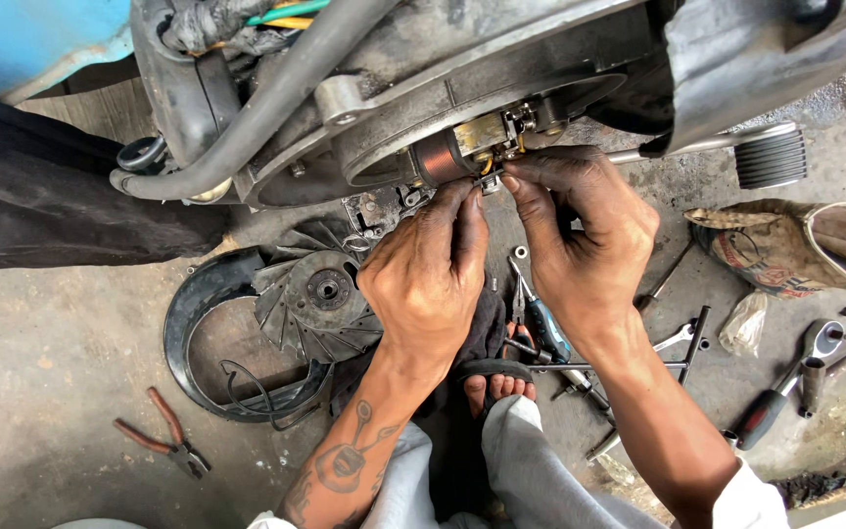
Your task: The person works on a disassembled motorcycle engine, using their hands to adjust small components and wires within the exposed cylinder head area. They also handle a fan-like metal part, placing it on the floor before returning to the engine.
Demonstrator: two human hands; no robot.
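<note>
The engine case (pixel 462 88) runs off the top edge, its upper half unseen, and the grey hose (pixel 276 98) leaves the frame there too. Fingertips of the left hand (pixel 428 274) and right hand (pixel 575 240) cover the small part pinched below the copper coil (pixel 440 159); what it is cannot be told. The wrists hide much of the tools (pixel 540 328) on the floor. The cloth bag (pixel 795 245) is cut by the right edge. The trousers (pixel 531 470) and a foot (pixel 496 384) are only partly seen at the bottom.
</note>
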